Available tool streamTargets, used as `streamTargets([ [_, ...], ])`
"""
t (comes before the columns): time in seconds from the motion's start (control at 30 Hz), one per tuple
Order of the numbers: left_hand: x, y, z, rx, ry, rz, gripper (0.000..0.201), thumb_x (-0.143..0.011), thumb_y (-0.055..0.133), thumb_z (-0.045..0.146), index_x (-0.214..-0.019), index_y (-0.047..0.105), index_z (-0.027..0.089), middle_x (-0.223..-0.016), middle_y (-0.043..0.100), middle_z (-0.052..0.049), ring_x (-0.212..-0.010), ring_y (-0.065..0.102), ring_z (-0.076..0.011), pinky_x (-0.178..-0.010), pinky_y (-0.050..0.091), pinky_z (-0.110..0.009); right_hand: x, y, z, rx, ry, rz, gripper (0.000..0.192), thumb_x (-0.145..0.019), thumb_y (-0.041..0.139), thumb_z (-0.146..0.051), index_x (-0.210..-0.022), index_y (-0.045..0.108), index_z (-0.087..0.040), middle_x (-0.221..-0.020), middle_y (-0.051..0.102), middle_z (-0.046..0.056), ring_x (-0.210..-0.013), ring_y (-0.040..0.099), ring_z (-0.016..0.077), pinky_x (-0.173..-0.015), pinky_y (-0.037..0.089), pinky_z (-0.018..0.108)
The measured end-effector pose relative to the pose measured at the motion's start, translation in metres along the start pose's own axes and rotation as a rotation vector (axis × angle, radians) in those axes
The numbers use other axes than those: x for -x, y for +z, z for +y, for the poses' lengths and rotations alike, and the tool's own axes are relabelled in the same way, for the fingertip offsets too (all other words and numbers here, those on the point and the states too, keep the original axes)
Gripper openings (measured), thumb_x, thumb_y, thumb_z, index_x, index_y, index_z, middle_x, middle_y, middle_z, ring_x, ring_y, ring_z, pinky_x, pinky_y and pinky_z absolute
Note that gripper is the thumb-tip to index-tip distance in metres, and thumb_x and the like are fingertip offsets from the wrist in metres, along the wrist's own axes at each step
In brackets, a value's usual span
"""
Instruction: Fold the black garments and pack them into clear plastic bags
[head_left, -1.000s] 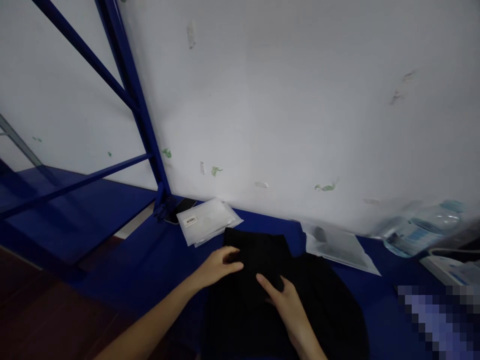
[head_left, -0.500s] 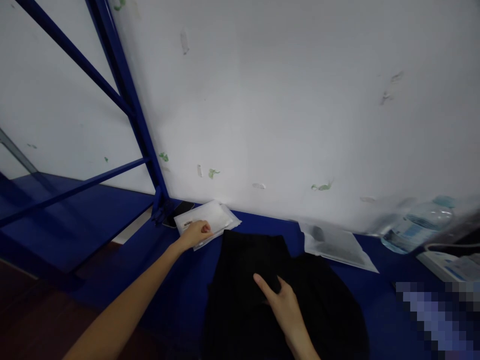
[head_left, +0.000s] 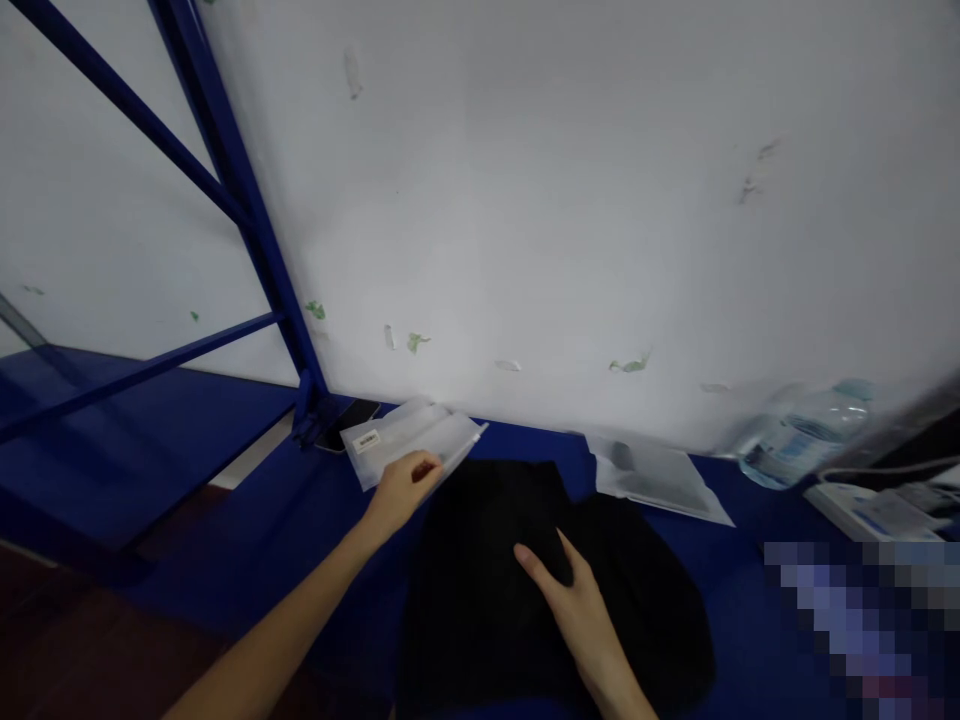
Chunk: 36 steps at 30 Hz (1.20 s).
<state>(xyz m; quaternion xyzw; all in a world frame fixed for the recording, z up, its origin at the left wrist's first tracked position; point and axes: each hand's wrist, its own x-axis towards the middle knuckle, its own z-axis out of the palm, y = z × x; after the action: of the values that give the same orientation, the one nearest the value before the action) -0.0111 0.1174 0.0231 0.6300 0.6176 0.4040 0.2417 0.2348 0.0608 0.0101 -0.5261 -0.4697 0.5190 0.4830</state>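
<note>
My left hand [head_left: 405, 487] is closed on the near edge of a frosted plastic zip bag [head_left: 397, 430] that carries a small barcode label [head_left: 367, 441]. The bag is lifted at its near side, close to the black cloth. In front of me lies a folded black garment [head_left: 480, 590], its exact kind not clear. My right hand [head_left: 581, 610] presses on the garment's middle, thumb and fingers around a fold of the cloth; some fingertips are hidden in it.
Another clear bag [head_left: 660, 482] lies by the wall on the blue tabletop [head_left: 525, 440]. To the right are a plastic bottle [head_left: 810, 435] and a white box [head_left: 855, 510]. A dark phone [head_left: 352, 415] rests behind the left bag, near a blue metal frame [head_left: 259, 240].
My left hand has drawn the zip bag's near edge up and toward the garment, and its label now shows fully. My right hand stays on the garment. The view has shifted slightly.
</note>
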Motion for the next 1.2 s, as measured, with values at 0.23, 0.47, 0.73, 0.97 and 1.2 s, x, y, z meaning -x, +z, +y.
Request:
streamTargets([
  [0.23,0.033,0.068,0.035,0.308,-0.032,-0.385,0.02,-0.077,0.06,0.033,-0.075,0.07,0.017,-0.072,0.071,-0.002,-0.071,0.066,-0.0208,-0.067,0.05,-0.029,0.013,-0.033,-0.026,0.034,-0.016,-0.146,0.058,-0.066,0.076,-0.045,-0.118,0.064,-0.023,-0.122,0.066,0.004,-0.117,0.057,0.027,-0.102,0.043,0.04],
  [0.47,0.035,0.083,0.029,0.325,-0.076,-0.398,0.018,-0.078,0.053,0.021,-0.081,0.07,0.016,-0.076,0.073,-0.003,-0.074,0.068,-0.0203,-0.066,0.05,-0.028,-0.001,-0.034,-0.005,0.24,-0.139,-0.153,0.04,-0.08,0.064,-0.044,-0.111,0.064,-0.02,-0.113,0.069,0.007,-0.107,0.063,0.026,-0.092,0.049,0.035],
  [0.73,0.036,0.071,0.045,0.125,0.081,-0.29,0.015,-0.084,0.052,0.02,-0.078,0.066,0.018,-0.075,0.07,-0.001,-0.072,0.064,-0.0174,-0.066,0.045,-0.026,-0.008,-0.034,0.005,0.416,-0.165,-0.145,0.027,-0.086,0.055,-0.041,-0.099,0.059,-0.018,-0.089,0.071,0.006,-0.086,0.068,0.0241,-0.072,0.051,0.029],
  [0.97,0.042,0.057,0.061,-0.098,0.196,-0.183,0.018,-0.089,0.047,0.018,-0.078,0.06,0.019,-0.072,0.06,0.001,-0.067,0.057,-0.016,-0.063,0.04,-0.027,-0.006,-0.025,0.01,0.623,-0.273,-0.108,0.018,-0.088,0.049,-0.026,-0.103,0.055,-0.019,-0.079,0.069,0.004,-0.071,0.068,0.0203,-0.063,0.048,0.026],
  [1.2,0.043,0.064,0.067,-0.276,0.249,-0.109,0.018,-0.091,0.041,0.014,-0.08,0.056,0.019,-0.076,0.061,-0.003,-0.071,0.058,-0.0202,-0.067,0.043,-0.032,0.005,-0.006,0.001,1.151,-0.445,-0.235,0.056,-0.068,0.062,-0.001,-0.12,0.056,-0.022,-0.102,0.07,0.009,-0.089,0.067,0.024,-0.071,0.049,0.029],
])
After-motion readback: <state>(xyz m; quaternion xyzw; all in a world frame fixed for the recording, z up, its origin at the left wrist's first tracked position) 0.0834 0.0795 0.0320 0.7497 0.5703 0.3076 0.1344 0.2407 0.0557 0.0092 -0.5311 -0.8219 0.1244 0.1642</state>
